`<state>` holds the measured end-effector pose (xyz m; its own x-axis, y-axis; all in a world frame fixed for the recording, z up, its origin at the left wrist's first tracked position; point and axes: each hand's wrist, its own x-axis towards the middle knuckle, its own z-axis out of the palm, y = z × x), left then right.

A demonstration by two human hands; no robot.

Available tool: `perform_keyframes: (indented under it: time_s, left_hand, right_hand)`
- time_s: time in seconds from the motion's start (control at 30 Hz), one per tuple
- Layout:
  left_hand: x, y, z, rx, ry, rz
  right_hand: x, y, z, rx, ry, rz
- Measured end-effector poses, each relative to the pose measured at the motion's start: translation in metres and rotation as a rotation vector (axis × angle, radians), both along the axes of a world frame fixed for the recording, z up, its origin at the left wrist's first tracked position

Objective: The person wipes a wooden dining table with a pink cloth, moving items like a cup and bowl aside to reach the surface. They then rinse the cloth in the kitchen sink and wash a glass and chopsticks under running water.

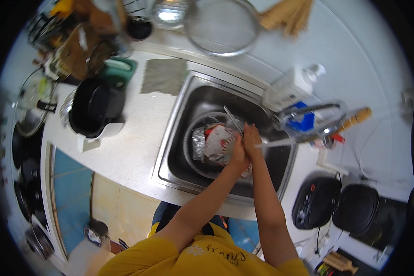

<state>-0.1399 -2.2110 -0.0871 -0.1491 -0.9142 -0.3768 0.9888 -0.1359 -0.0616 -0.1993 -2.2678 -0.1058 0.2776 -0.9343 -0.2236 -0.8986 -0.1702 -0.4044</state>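
My left hand [239, 153] and my right hand [251, 139] press together, palm to palm, over the stainless steel sink [279, 172]. Just right of them, water runs from the metal faucet [303, 109]. Beneath and to the left of my hands, a round basin [189, 164] rests in the sink. It holds a white patterned item with red marks [217, 143], which looks wet, and a crumpled silvery piece [198, 145]. A metal utensil handle [233, 119] slants up beside my fingertips. Whether anything lies between my palms is hidden.
A grey cloth [164, 76] lies on the counter left of the sink, with a black air-fryer basket [91, 107] farther left. A white pump bottle [293, 86] stands behind the faucet. At right sits an open black appliance [317, 200]. A round sieve [222, 27] hangs above.
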Motion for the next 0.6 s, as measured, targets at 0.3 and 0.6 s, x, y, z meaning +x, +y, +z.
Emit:
perform_keyframes:
  time_s: [0.3,0.6]
  left_hand:
    - [0.004,0.001,0.035,0.030,-0.023,-0.062]
    - [0.025,-0.004,-0.021,-0.346,-0.079,-0.011]
  right_hand:
    - [-0.013,0.000,-0.032,-0.164,0.093,-0.050]
    - [0.031,0.015,0.003,-0.225,-0.101,-0.062]
